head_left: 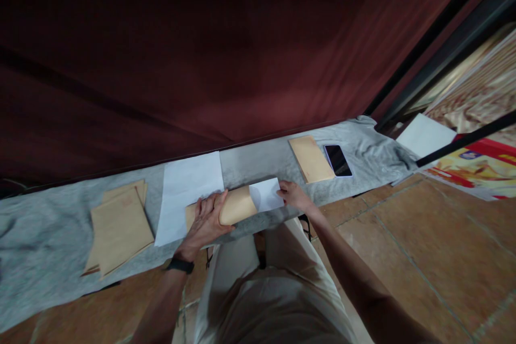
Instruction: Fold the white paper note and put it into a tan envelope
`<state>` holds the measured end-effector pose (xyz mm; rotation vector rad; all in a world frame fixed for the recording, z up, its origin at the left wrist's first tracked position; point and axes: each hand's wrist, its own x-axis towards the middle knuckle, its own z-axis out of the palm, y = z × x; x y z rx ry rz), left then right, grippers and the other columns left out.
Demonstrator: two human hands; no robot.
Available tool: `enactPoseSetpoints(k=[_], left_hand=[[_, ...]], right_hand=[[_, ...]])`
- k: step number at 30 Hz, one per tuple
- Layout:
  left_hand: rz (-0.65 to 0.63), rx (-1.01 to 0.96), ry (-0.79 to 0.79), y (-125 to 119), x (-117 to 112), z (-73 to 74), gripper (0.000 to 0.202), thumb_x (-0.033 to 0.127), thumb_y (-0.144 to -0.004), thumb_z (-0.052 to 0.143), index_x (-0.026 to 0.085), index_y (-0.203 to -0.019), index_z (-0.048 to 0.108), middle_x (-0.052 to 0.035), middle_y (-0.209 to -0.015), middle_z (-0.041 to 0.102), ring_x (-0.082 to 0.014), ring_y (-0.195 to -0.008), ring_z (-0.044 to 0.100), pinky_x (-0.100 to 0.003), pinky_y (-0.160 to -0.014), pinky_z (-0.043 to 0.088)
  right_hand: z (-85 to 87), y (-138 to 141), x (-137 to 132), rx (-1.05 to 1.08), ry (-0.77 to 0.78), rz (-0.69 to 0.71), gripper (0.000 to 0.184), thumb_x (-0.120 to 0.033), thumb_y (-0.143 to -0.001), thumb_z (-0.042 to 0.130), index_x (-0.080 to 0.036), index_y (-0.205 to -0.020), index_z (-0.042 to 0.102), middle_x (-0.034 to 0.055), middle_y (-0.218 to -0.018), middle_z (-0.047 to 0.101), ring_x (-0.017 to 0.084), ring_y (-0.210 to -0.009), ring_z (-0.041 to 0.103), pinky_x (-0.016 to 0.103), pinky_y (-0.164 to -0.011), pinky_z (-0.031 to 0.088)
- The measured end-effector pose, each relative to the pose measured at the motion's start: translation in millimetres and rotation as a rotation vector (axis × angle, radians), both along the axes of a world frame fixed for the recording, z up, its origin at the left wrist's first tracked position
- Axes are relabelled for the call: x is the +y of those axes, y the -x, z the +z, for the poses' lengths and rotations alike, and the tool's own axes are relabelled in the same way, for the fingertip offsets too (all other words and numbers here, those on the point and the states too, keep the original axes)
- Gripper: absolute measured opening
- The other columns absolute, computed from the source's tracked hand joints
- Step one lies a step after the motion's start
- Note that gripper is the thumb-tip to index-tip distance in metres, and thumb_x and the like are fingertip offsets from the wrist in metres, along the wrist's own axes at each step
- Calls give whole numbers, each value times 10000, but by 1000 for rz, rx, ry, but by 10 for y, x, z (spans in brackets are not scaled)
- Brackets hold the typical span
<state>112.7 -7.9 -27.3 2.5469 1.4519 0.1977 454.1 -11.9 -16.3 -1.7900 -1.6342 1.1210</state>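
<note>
My left hand (206,221) is wrapped around a brown envelope (237,206) lying on the grey cloth (40,242) in front of me. A folded white paper (265,194) sticks out of the envelope's right end. My right hand (293,194) pinches the right edge of that paper. Under and left of the envelope lies a stack of white sheets (185,188). A dark band sits on my left wrist.
A pile of brown envelopes (117,228) lies at the left on the cloth. Further right are another brown envelope (311,158) and a dark phone (337,160). A dark red curtain hangs behind. White paper (425,134) and a printed mat lie on the tiled floor at right.
</note>
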Motion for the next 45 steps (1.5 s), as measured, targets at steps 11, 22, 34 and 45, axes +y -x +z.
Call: enactPoseSetpoints(k=[11, 22, 34, 45], left_hand=[[-43, -13, -2, -129, 16, 105, 1156, 472, -672, 791, 250, -1616, 162, -173, -1513, 420, -433, -1419, 372, -653, -1210, 121], [-59, -4, 5, -177, 25, 93, 1164, 472, -677, 787, 245, -1618, 141, -189, -1537, 391, -434, -1444, 352, -657, -1211, 105], [-85, -4, 11, -229, 31, 115, 1143, 474, -700, 777, 251, -1618, 134, -182, -1529, 404, -414, -1451, 345, -639, -1219, 99], [-118, -12, -50, -233, 40, 103, 1140, 470, -712, 782, 249, -1620, 130, -180, -1520, 421, -413, -1425, 372, -636, -1205, 147]], right_hand=[[-164, 274, -61, -102, -86, -8, 194, -212, -906, 606, -213, -728, 682, -1, -713, 677, 156, -690, 623, 240, -642, 420], [-264, 648, -118, -194, -246, -1, 197, -170, -849, 695, -234, -666, 726, 37, -819, 724, 209, -1031, 613, 313, -976, 455], [-322, 763, -109, -208, -139, -68, 171, -232, -895, 628, -222, -770, 745, 47, -789, 726, 175, -724, 661, 232, -609, 460], [-276, 823, -137, -155, -121, -197, 108, -216, -851, 666, -211, -747, 694, 57, -818, 718, 204, -768, 679, 265, -667, 469]])
